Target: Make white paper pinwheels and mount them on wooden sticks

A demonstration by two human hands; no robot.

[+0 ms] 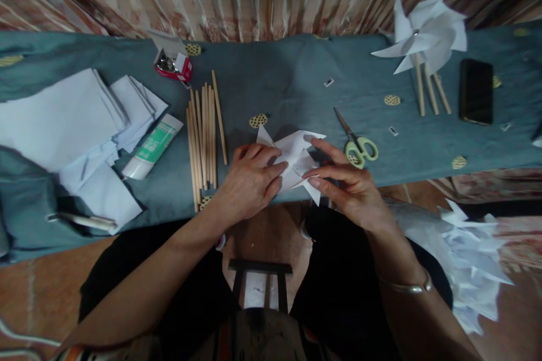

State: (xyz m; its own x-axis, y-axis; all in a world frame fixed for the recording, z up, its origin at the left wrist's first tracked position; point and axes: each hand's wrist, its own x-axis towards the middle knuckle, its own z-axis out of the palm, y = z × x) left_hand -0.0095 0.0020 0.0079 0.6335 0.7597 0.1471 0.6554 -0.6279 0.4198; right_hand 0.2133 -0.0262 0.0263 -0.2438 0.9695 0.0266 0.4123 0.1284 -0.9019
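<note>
Both hands work on a white folded paper pinwheel [293, 159] lying at the near edge of the blue-grey cloth [275, 79]. My left hand [249, 180] presses down on its left side with fingers curled over the folds. My right hand [345, 183] pinches the paper's right flap between thumb and fingertips. A bundle of wooden sticks [204, 132] lies just left of my left hand. Green-handled scissors [358, 144] rest just right of the paper.
White paper sheets [63, 118] and a green-white glue tube [153, 145] lie at the left, with a red pin box [173, 65] behind them. Finished pinwheels on sticks [425, 39] and a black phone [476, 91] sit at the right. Paper scraps [470, 254] pile on the floor.
</note>
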